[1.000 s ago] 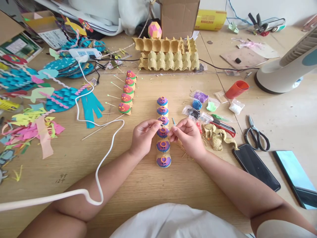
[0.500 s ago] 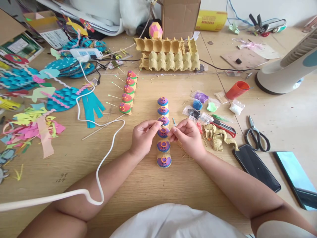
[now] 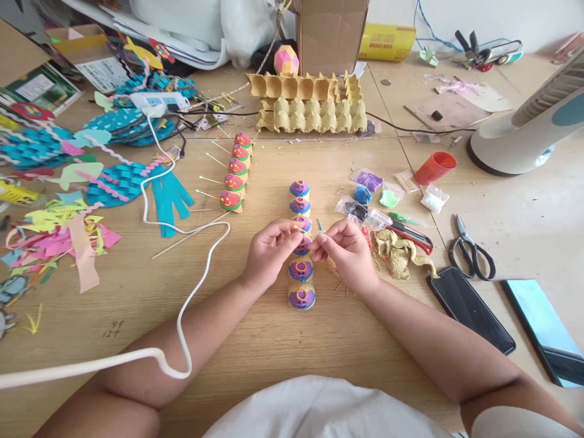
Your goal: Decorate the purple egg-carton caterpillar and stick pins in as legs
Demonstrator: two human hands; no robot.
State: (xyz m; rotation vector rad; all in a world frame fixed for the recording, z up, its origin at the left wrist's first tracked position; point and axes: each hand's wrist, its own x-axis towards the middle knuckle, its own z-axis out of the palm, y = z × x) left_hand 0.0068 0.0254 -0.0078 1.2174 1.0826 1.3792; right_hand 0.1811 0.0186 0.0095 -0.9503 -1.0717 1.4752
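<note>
In the head view a row of egg-carton cups (image 3: 301, 271), coated in purple and blue clay with orange rings and small faces, runs away from me along the table. Over its middle, my left hand (image 3: 272, 249) pinches a tiny yellow clay ball (image 3: 295, 227) between thumb and forefinger. Across the row, close by on the right, my right hand (image 3: 344, 252) is closed in a pinch; whatever its fingertips hold is too small to make out. A short blue stick (image 3: 320, 225) shows just beyond those fingertips; whether it touches them I cannot tell.
A red-and-green cup row (image 3: 233, 182) with pin-like sticks stands left. A white cable (image 3: 205, 267) loops over the table. On the right are clay bags (image 3: 368, 179), a box cutter (image 3: 410, 236), scissors (image 3: 472, 252) and phones (image 3: 472, 310). Egg cartons (image 3: 319, 114) stand behind.
My left thumb and forefinger have parted slightly, and the yellow ball now shows between them. My right hand stays nearly where it was.
</note>
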